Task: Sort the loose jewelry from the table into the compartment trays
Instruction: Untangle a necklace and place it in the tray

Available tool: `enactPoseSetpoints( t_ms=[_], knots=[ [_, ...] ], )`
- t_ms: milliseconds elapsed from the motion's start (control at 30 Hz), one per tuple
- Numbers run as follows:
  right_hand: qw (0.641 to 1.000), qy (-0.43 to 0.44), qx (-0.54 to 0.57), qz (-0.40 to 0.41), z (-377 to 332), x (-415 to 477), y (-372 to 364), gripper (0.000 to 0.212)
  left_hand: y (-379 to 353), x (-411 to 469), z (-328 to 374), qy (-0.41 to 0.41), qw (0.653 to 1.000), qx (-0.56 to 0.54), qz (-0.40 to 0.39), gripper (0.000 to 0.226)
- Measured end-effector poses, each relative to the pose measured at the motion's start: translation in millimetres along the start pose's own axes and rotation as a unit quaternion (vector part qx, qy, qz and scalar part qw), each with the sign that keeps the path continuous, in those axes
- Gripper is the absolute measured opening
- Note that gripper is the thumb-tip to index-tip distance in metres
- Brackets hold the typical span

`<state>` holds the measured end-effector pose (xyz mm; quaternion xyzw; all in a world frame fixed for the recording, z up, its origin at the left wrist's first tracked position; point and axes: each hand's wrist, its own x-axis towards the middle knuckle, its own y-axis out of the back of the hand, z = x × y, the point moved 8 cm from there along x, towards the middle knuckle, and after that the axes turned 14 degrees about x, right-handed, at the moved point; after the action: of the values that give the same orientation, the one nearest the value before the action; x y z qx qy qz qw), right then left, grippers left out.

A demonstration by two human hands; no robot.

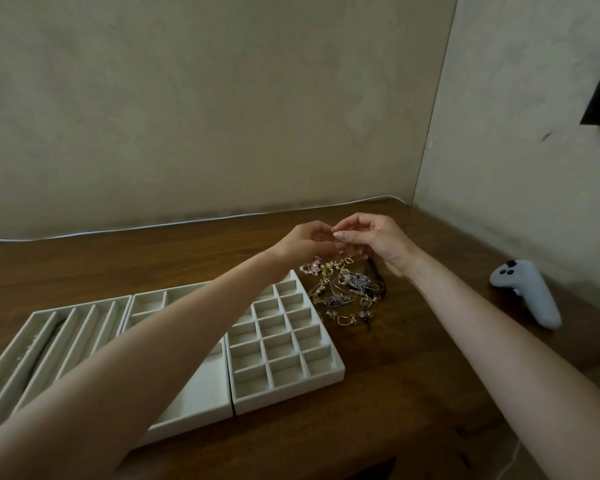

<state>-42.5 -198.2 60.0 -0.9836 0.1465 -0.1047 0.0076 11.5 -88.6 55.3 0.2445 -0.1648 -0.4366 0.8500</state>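
A tangled pile of loose jewelry (345, 292), gold and pink pieces with chains, lies on the wooden table to the right of the trays. Above its far edge my left hand (305, 242) and my right hand (373, 242) meet, fingertips together, both pinching a small piece of jewelry (336, 237) that is too tiny to identify. White compartment trays sit at the left: a grid tray (326, 370) of small square cells nearest the pile, a middle tray (194, 407) partly under my left forearm, and a long-slot tray (25, 344) holding a thin chain.
A white game controller (527, 292) lies on the table at the right, near the side wall. A white cable (153, 226) runs along the back edge of the table where it meets the wall. Bare wood shows in front of the trays and pile.
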Motion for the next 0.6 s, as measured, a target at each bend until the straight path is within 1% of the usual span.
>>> enactPoseSetpoints(
  t_ms=[67, 133, 200, 267, 333, 500, 600],
  knots=[
    [1.000, -0.005, -0.013, 0.003, 1.5, -0.8, 2.3, 0.015, 7.6, -0.8, 2.1, -0.009, 0.999, 0.020, 0.040, 0.012],
    [0.999, -0.021, -0.030, 0.007, 4.6, -2.8, 5.7, 0.013, 14.3, -0.5, 1.6, -0.014, 0.997, 0.027, 0.078, 0.013],
    [0.997, -0.052, -0.052, -0.012, 10.6, -6.1, 4.9, 0.014, 21.8, -1.3, -0.1, -0.011, 0.993, 0.000, 0.118, 0.014],
    [0.994, -0.082, -0.071, -0.033, 17.0, -10.1, 2.5, 0.019, 28.1, -2.2, -3.5, -0.002, 0.989, -0.030, 0.148, 0.016],
    [0.991, -0.096, -0.081, -0.036, 20.0, -13.1, 2.8, 0.022, 33.4, -3.1, -9.1, 0.010, 0.984, -0.049, 0.171, 0.015],
    [0.997, -0.075, -0.027, 0.001, 14.1, -17.0, 12.8, 0.032, 50.8, -6.7, -30.7, 0.058, 0.961, -0.094, 0.252, 0.015],
    [0.998, -0.041, 0.039, 0.015, 6.9, -17.1, 21.0, 0.026, 54.8, -7.0, -40.5, 0.071, 0.955, -0.130, 0.258, 0.012]
  ],
)
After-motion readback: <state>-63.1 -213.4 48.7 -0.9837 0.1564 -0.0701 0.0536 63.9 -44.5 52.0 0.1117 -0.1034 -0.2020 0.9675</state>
